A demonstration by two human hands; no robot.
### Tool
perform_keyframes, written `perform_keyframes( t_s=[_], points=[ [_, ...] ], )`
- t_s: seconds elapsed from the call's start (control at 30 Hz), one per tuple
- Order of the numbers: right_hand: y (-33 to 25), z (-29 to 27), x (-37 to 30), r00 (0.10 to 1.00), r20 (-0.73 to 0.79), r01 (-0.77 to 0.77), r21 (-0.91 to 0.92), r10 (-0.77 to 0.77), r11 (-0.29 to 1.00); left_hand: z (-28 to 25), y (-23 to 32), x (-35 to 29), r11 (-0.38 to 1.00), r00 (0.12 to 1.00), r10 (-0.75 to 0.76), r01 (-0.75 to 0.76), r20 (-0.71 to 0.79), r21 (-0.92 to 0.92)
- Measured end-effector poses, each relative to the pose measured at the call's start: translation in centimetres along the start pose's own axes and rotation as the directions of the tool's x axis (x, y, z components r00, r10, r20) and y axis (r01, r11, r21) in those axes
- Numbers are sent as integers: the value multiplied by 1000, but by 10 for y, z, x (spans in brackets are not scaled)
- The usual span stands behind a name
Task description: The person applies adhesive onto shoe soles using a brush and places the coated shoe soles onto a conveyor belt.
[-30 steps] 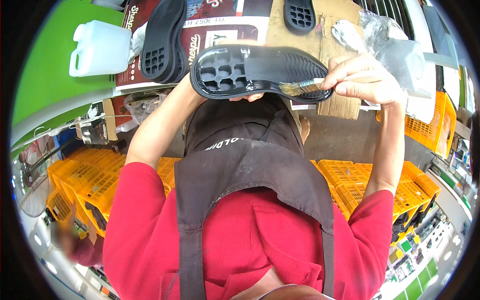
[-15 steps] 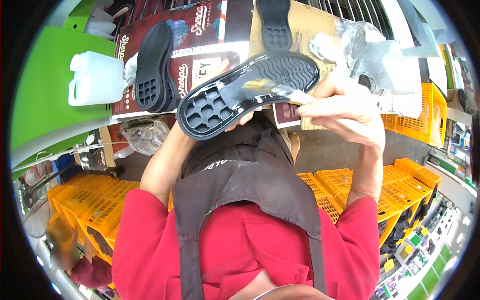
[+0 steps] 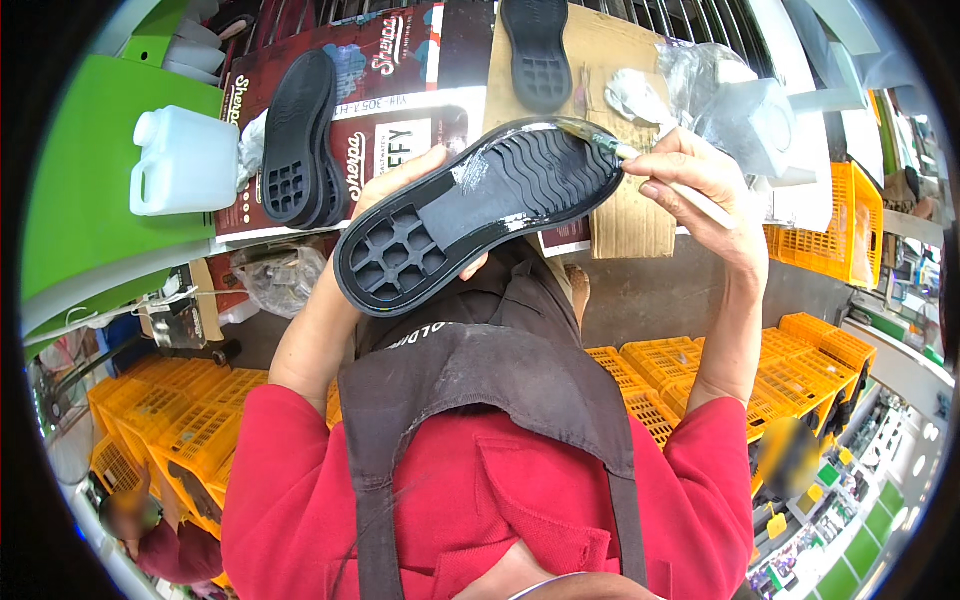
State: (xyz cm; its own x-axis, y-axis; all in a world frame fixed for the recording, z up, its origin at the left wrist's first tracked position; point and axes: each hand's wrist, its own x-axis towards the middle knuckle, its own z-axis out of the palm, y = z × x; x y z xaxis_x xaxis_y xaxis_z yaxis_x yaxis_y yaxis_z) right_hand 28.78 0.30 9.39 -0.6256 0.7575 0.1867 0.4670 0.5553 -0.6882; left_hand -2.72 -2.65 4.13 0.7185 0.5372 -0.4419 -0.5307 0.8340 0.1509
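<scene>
A black shoe sole (image 3: pixel 440 226) is tilted up in front of me, with a honeycomb heel recess and wavy grooves at the toe. My left hand (image 3: pixel 405 178) grips its edges from beneath, the palm hidden behind it. White wet streaks lie on the sole's middle and lower edge. Between the fingers of my right hand (image 3: pixel 692 180) is a brush (image 3: pixel 708 206) with a pale handle, its bristles touching the toe rim. More black soles (image 3: pixel 300 140) are stacked on the table at the left, and another black sole (image 3: pixel 538 60) lies at the back.
A white plastic jug (image 3: pixel 185 165) stands on the green surface at the left. Crumpled clear plastic (image 3: pixel 735 115) and a white wad (image 3: pixel 637 97) lie at the back right. Cardboard (image 3: pixel 632 222) covers the table. Orange crates (image 3: pixel 830 225) stand at the right and behind me.
My right hand has carried the brush from the sole's middle up to its toe rim. The white streaks on the sole are fewer. The sole has shifted slightly left.
</scene>
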Motion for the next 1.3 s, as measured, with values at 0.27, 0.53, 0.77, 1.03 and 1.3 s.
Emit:
perform_keyframes(
  t_s=[0.27, 0.53, 0.77, 1.03, 1.3],
  points=[
    [3, 11, -7, 989, -97, -116, -65, 109, 991, -11, -1, 2, 994, 997, 78, -79, 11, 80],
    [-14, 49, 8, 812, -249, -450, 311, 528, 837, -16, -5, 7, 746, 965, 234, -257, 120, 614],
    [-25, 69, 20, 790, -151, -395, 616, 594, 682, -22, 1, 8, 557, 942, 301, -297, 145, 776],
    [-37, 57, 18, 834, 26, -381, 749, 551, 542, -43, 2, 10, 829, 952, 304, -286, 43, 481],
    [-41, 94, 18, 994, -75, 77, 32, -75, 996, -45, 0, 19, 900, 911, 411, -412, 39, 141]
  ],
)
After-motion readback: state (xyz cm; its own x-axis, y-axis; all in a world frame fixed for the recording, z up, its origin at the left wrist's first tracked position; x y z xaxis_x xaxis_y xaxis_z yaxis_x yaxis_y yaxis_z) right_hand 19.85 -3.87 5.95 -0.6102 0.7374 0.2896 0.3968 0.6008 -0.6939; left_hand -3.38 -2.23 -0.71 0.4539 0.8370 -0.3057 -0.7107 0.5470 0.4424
